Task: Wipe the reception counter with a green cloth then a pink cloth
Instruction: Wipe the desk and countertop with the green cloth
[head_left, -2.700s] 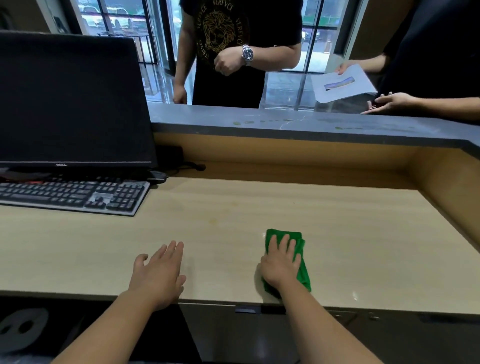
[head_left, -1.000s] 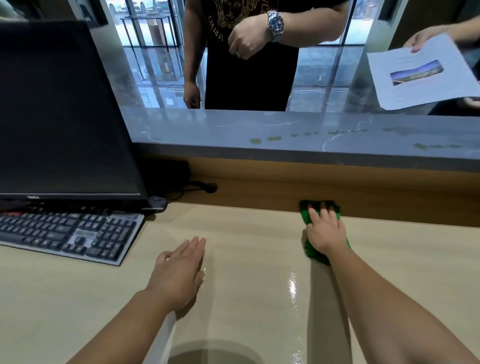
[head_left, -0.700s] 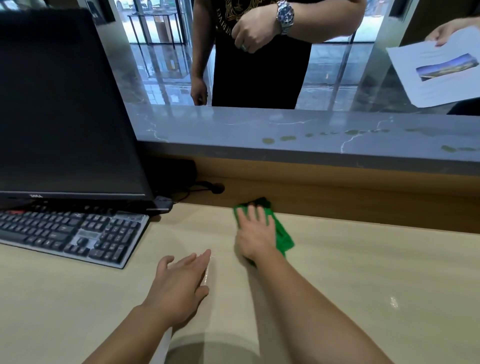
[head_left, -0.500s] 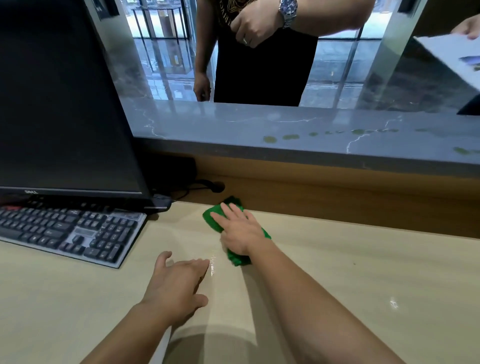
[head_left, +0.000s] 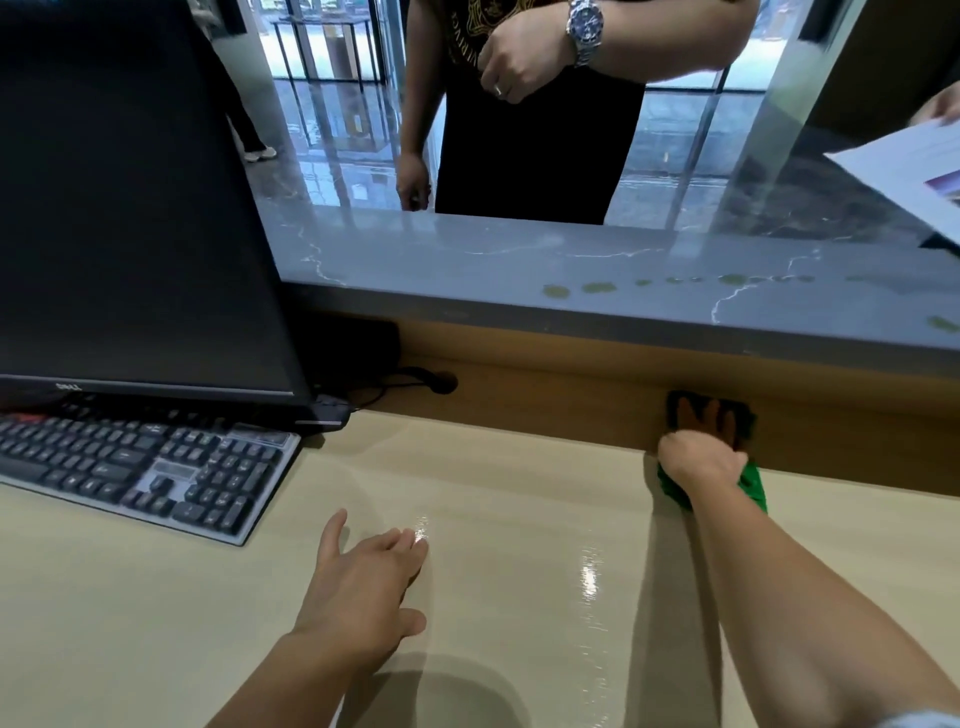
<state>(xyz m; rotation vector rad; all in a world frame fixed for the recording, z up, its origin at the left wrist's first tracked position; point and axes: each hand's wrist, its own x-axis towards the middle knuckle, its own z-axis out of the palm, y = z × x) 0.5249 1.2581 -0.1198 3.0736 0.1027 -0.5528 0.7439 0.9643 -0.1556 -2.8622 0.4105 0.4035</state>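
counter (head_left: 519, 519): one, pale top running right of the monitor (head_left: 130, 208)
left hand (head_left: 363, 577): front-right of the monitor, flat, fingers relaxed, holding nothing
right hand (head_left: 701, 460): far right at the back wall, fingers spread, pressing the green cloth (head_left: 753, 483)
green cloth: one, looks soft, light, probably bunches; palm it flat
pink cloth: none in sight

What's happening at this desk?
A person wipes the pale wooden reception desk with a green cloth, pressed under the right hand at the back edge, against the wooden riser below the grey stone countertop. The left hand rests palm down on the desk near the black keyboard. No pink cloth is in view.
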